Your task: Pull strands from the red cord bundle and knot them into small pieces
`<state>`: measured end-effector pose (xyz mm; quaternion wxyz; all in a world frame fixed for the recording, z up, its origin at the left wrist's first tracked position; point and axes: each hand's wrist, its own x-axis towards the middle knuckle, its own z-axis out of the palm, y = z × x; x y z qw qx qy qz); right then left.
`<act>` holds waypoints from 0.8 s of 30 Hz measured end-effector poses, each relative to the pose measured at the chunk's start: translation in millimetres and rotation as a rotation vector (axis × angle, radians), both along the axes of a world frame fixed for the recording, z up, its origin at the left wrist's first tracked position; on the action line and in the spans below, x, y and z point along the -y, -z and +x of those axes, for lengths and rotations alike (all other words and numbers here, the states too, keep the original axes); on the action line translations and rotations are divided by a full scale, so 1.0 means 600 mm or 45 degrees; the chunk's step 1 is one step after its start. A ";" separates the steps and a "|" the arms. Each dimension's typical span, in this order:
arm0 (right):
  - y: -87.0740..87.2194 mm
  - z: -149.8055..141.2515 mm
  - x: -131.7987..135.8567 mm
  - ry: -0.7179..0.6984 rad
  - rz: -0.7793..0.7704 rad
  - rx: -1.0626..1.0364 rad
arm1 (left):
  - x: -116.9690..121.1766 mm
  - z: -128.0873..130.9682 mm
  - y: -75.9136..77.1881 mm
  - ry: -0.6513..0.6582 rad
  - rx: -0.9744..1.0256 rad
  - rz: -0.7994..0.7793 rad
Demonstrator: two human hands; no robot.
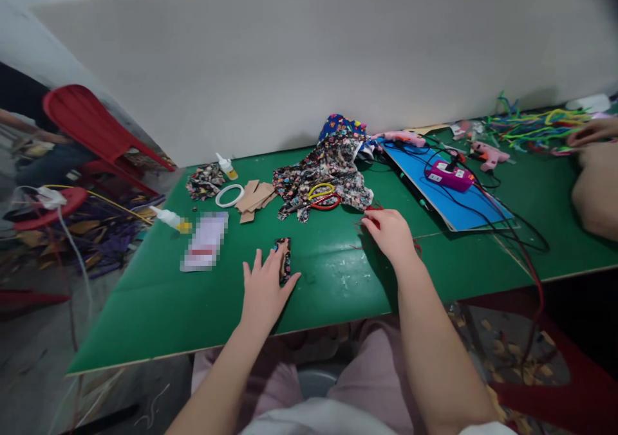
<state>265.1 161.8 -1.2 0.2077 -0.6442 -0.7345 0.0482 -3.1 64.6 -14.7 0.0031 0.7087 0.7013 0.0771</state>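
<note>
My left hand [265, 287] lies flat on the green table [159, 306], fingers spread, its fingertips touching a small fabric-covered strip [286, 255]. My right hand [390, 232] rests further right, fingers curled around a bit of red thread or cord [373, 209] near the edge of the floral fabric pile [328, 165]. Scissors with red and yellow handles [322, 197] lie on that fabric.
Cardboard pieces [255, 198], a white ring [230, 195], two glue bottles [170, 218], a card [205, 240] and a fabric scrap [205, 181] lie left. A blue sheet [476, 213], pink glue guns [488, 155], cables and pipe cleaners [531, 126] sit right, by another person's hands [596, 165]. Red chairs stand left.
</note>
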 end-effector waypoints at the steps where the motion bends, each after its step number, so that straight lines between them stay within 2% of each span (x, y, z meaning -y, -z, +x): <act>1: 0.006 0.003 -0.002 -0.038 -0.015 0.014 | -0.002 -0.002 -0.001 -0.003 0.015 -0.010; 5: 0.023 0.002 0.002 -0.161 -0.121 0.147 | -0.015 -0.025 -0.005 0.003 0.113 -0.094; 10: 0.028 -0.005 0.003 -0.200 -0.155 0.194 | -0.038 -0.056 -0.013 0.027 0.258 -0.141; 16: 0.036 -0.007 -0.015 -0.062 -0.094 0.182 | -0.075 -0.074 -0.017 0.092 0.428 -0.232; 20: 0.044 -0.010 -0.025 0.047 -0.063 0.185 | -0.097 -0.084 -0.025 0.149 0.426 -0.264; 22: 0.046 -0.012 -0.029 0.065 -0.050 0.189 | -0.104 -0.075 -0.034 0.157 0.399 -0.247; 24: 0.047 -0.015 -0.032 0.080 -0.034 0.193 | -0.110 -0.046 -0.043 0.166 0.371 -0.146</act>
